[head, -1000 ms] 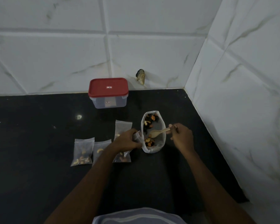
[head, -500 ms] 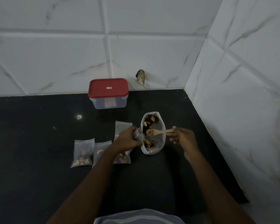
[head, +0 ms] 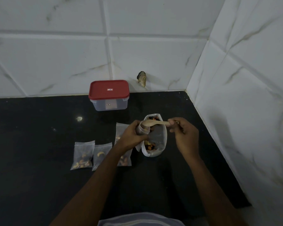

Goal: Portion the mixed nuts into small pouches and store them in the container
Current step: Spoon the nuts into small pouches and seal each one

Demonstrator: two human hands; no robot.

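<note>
Right hand (head: 185, 132) pinching a wooden spoon (head: 153, 123) at frame centre, tipping its bowl into a small pouch (head: 143, 129) gripped by the left hand (head: 132, 137), over the open nut bag (head: 160, 144) on the bench (head: 39, 128), red-lidded container (head: 109, 95) sitting closed above.

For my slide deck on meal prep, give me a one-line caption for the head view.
Right hand tips a wooden spoon into a small pouch held by the left hand.
</note>
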